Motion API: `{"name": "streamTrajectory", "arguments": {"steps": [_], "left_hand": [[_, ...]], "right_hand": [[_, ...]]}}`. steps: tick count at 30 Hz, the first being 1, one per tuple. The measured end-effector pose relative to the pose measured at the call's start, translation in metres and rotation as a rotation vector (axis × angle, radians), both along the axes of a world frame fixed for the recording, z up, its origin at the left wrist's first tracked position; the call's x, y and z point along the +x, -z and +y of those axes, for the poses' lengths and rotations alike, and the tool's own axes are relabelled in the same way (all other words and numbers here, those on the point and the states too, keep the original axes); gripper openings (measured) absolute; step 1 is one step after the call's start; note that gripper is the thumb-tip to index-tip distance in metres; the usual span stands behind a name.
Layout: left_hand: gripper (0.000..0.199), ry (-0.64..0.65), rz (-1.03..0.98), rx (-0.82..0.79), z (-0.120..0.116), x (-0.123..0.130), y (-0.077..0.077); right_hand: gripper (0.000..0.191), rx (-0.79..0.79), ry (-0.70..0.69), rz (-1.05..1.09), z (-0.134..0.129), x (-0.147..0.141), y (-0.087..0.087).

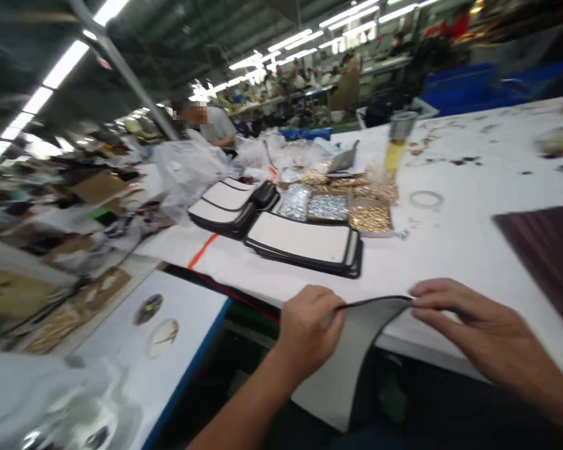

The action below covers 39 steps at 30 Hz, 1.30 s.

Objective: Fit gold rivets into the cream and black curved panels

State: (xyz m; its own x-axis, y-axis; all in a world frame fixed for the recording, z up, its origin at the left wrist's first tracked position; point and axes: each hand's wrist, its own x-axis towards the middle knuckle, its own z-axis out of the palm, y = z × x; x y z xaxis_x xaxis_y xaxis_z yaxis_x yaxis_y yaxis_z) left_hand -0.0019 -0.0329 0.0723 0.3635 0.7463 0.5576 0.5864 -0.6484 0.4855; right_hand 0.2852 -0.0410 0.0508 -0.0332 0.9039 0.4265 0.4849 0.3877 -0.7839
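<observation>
A flexible pale grey panel with a black edge hangs from my two hands at the front of the white table. My left hand is closed on its upper left corner. The fingers of my right hand pinch the upper right corner between thumb and fingertips. The panel bends between the hands, and its lower end hangs below the table edge. Just beyond my hands lies a stack of similar white panels with black borders. Another such stack sits to its left.
Small boxes of silver pieces and gold pieces stand behind the stacks. A tape ring, a container with yellow contents and a dark brown sheet are to the right. A blue-edged side table is at left; a person is beyond.
</observation>
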Motion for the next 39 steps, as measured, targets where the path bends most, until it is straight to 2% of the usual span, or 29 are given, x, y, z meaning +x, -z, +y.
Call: {"name": "streamTrajectory", "arguments": {"steps": [1, 3, 7, 10, 15, 22, 39], "left_hand": [[0.018, 0.025, -0.011, -0.004, 0.001, 0.0, 0.001], [0.021, 0.082, -0.01, 0.009, 0.0, -0.001, 0.004], [0.028, 0.158, 0.063, 0.112, -0.016, -0.003, 0.012], [0.03, 0.158, 0.066, 0.109, -0.029, -0.005, 0.018], [0.031, 0.204, 0.057, 0.096, -0.036, -0.007, 0.026], [0.039, 0.221, 0.109, 0.093, -0.036, -0.01, 0.028], [0.029, 0.261, 0.057, -0.145, -0.032, -0.011, 0.021]], "right_hand": [[0.012, -0.051, -0.077, 0.0, -0.013, -0.01, -0.001], [0.01, -0.058, -0.207, 0.041, -0.03, -0.031, 0.0], [0.012, 0.076, -0.17, 0.042, -0.051, -0.057, 0.009], [0.013, 0.164, -0.162, -0.02, -0.069, -0.059, 0.02], [0.015, 0.177, -0.141, -0.041, -0.089, -0.061, 0.033], [0.013, 0.168, -0.147, -0.05, -0.091, -0.062, 0.031], [0.015, 0.128, -0.161, -0.012, -0.087, -0.063, 0.034]]}}
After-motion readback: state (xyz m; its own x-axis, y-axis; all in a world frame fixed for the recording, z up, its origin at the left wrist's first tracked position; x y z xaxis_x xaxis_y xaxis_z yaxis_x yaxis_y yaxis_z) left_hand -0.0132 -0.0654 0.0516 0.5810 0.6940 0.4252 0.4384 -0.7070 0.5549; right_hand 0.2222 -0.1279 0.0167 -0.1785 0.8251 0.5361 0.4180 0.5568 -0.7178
